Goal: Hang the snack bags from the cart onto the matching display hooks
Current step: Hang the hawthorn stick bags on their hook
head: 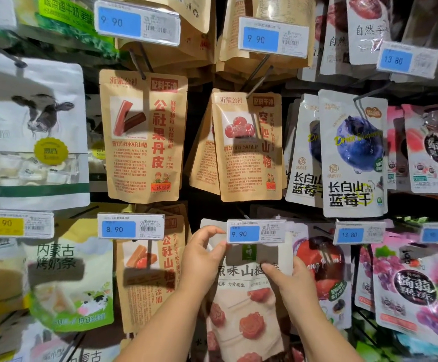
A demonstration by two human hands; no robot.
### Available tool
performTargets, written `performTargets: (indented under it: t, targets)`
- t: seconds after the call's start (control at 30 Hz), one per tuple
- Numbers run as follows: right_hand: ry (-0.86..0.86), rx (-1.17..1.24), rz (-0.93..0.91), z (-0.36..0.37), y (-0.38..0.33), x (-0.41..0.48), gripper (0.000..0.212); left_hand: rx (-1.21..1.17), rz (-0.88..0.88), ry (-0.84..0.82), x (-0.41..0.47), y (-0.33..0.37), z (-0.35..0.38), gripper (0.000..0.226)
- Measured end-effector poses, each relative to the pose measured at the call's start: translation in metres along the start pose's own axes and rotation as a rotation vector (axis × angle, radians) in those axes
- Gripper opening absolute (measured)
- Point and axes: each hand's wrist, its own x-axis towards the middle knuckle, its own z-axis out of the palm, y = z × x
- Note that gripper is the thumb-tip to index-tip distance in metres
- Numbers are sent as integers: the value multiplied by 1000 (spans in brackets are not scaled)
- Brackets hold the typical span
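two hands on one pale hawthorn snack bag (249, 307), held just under the 9.90 price tag (255, 232) in the lower row, left hand (202, 259) fingers pinching its top left corner, right hand (295, 280) fingers clamped on its right edge, brown bags (143, 137) hanging on hooks above

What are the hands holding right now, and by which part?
Both hands grip one pale snack bag below the 9.90 price tag: the left hand pinches its upper left edge, the right hand holds its upper right edge.
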Motion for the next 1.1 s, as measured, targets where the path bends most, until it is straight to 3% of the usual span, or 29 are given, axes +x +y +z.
performTargets:
  t: [0.4,0.63,0.73,0.83,1.0,1.1]
  targets:
    - [120,-115,41,24,1,17,18,86,-57,25,19,-7,4,18]
    - [151,-156,69,22,9,6,21,155,-115,176,-6,-3,3,62]
    - [183,-157,132,16,23,-8,41,184,-177,189,-28,-11,6,73]
    - [246,-127,134,10,34,-25,47,157,-211,131,-53,-17,15,67]
    - [323,-213,154,-17,45,-78,34,112,-153,28,-102,-36,44,51]
    - [349,-317,185,-51,63,-118,23,92,-103,-117,-143,-41,72,47]
